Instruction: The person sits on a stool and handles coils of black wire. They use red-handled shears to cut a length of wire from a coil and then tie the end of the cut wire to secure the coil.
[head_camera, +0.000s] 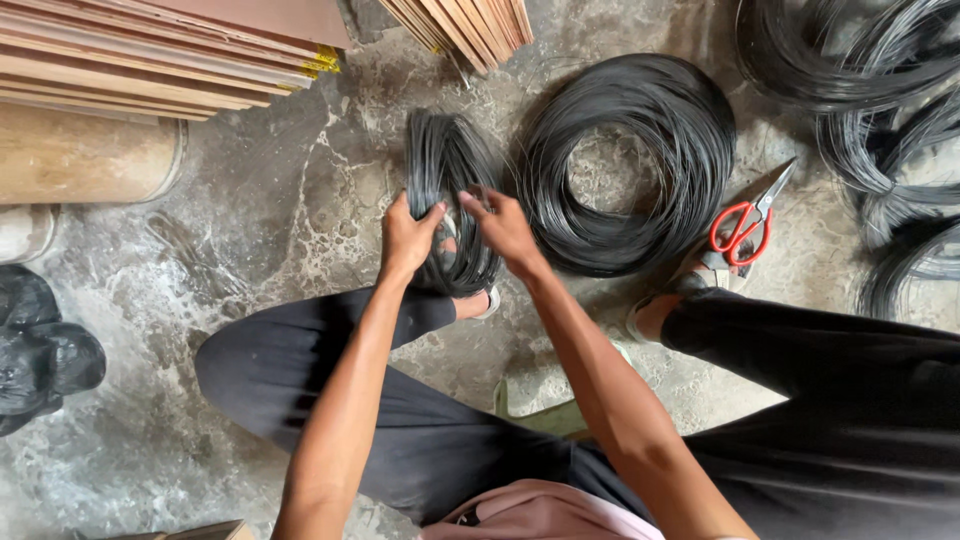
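1. Left hand (405, 238) – grip closed around the narrow upright bundle of thin black wire (447, 190), held on edge over the concrete floor (280, 210) in front of the knees.
2. Right hand (503, 228) – fingers pinched on the same bundle's upper right side.
3. Large flat coil of black wire (630, 160) lies just beside; red-handled scissors (745, 222) rest near it.
4. Judgement: the bundle is being gathered; both grips need to hold it tight.
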